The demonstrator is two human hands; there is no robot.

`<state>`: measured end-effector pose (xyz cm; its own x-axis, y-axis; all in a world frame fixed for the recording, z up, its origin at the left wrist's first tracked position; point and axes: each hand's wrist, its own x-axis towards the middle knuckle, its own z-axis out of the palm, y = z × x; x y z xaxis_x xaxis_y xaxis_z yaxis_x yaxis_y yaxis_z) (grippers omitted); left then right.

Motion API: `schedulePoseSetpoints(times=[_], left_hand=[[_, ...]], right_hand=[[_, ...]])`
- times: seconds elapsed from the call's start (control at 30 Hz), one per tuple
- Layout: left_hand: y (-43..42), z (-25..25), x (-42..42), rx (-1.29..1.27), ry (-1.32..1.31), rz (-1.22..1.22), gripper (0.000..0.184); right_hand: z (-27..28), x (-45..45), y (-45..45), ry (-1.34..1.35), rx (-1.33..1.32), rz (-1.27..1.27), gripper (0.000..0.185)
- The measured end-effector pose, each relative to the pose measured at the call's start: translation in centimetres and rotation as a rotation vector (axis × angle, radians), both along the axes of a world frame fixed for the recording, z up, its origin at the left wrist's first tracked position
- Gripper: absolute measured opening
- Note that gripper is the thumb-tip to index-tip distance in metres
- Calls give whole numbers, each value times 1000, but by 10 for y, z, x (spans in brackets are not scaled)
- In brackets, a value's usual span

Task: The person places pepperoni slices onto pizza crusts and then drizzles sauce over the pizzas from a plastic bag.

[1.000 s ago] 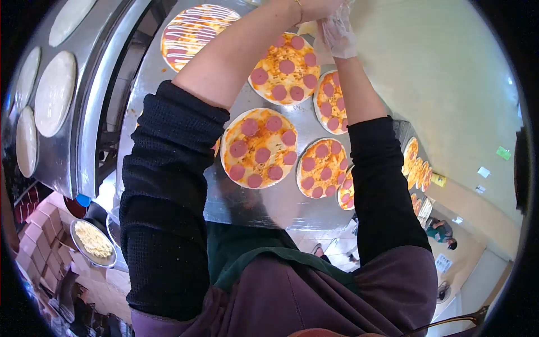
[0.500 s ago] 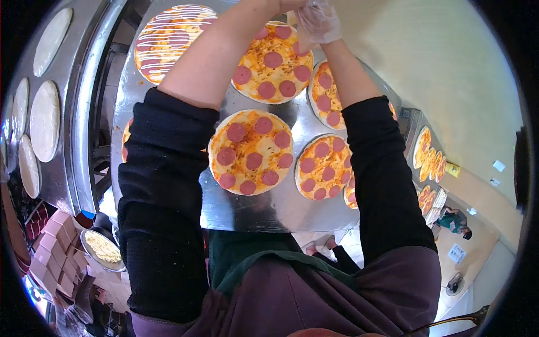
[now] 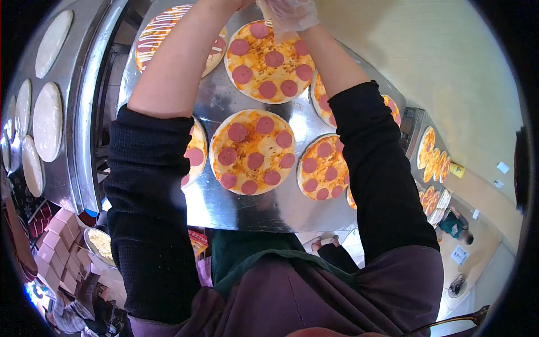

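Observation:
My right hand [image 3: 289, 12], in a clear plastic glove, is at the top edge over the far side of a sausage-slice pizza [image 3: 272, 73]. Its fingers look closed around something pale that I cannot make out. Of my left hand [image 3: 242, 3], only the wrist end shows beside it; its fingers are cut off by the frame. A short white streak shows on the pizza just below the hands. Partly behind my left forearm lies a pizza with white sauce lines [image 3: 159, 35]. Another sausage pizza [image 3: 252, 151] lies nearer to me.
More pizzas [image 3: 323, 168] lie on the metal table [image 3: 247, 216], partly under my arms. Pale dough rounds [image 3: 47, 121] rest on a metal surface at left. Below are a bowl of shredded pale food [image 3: 101, 245] and stacked boxes [image 3: 56, 241]. A person [image 3: 455, 224] is far right.
Both hands and forearms have moved left across the far pizza. My left forearm now covers more of the white-lined pizza, and a pizza beside my left sleeve is more exposed.

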<state>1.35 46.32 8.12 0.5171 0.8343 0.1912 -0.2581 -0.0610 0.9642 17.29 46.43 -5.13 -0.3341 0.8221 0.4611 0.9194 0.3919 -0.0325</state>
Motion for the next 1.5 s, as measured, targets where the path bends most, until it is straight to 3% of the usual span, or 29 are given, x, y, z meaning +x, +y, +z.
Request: schedulePoseSetpoints(times=[0.07, 0.17, 0.2, 0.27, 0.4, 0.47, 0.63, 0.73, 0.83, 0.87, 1.03, 1.17, 1.3, 1.33, 1.4, 1.5], left_hand=[[-2, 2, 1, -69, -71, 16, 31], [-3, -12, 28, -60, -75, -50, 30], [-5, -15, 38, 6, -26, -41, 31], [-7, -24, 55, 68, 19, -32, 32], [-11, -18, 46, 158, 91, 45, 31], [-6, -5, 20, 160, 189, 97, 31], [8, -3, -27, -60, 1, -30, 32], [-9, -4, -6, 92, -187, 96, 28], [-3, -17, 18, 114, 2, -21, 26], [-7, -21, 33, 157, -28, -3, 27], [-15, -26, 48, 200, 20, -7, 29], [-11, -6, -7, -27, -13, -49, 30], [2, -7, -31, -14, -75, -41, 30], [0, -7, -30, -20, -32, -20, 30], [-4, -5, -20, -26, 1, -3, 29], [-20, -17, 19, 96, 49, -27, 28]], right_hand=[[-12, 14, 3, -346, 199, 48, 52], [46, 16, -25, -301, -3, 20, 52], [50, 30, -30, -308, -3, 18, 52], [50, 54, -40, -131, -284, -123, 50], [50, 48, -38, -155, -386, -170, 47], [42, 41, -37, 207, -496, -61, 48], [15, 22, -31, 1115, -723, 245, 49], [6, 16, -28, 1635, -836, 433, 50], [5, 19, -27, 2140, -928, 609, 51], [11, 22, -30, 2132, -932, 600, 51], [59, 38, -52, 53, -251, -51, 70], [56, -18, -27, -86, -316, -47, 67], [65, -65, -9, -292, -400, -32, 63], [64, -62, -10, -291, -398, -32, 63], [55, -42, -16, -311, -149, 48, 60], [45, 14, -46, -262, -90, 50, 58]])
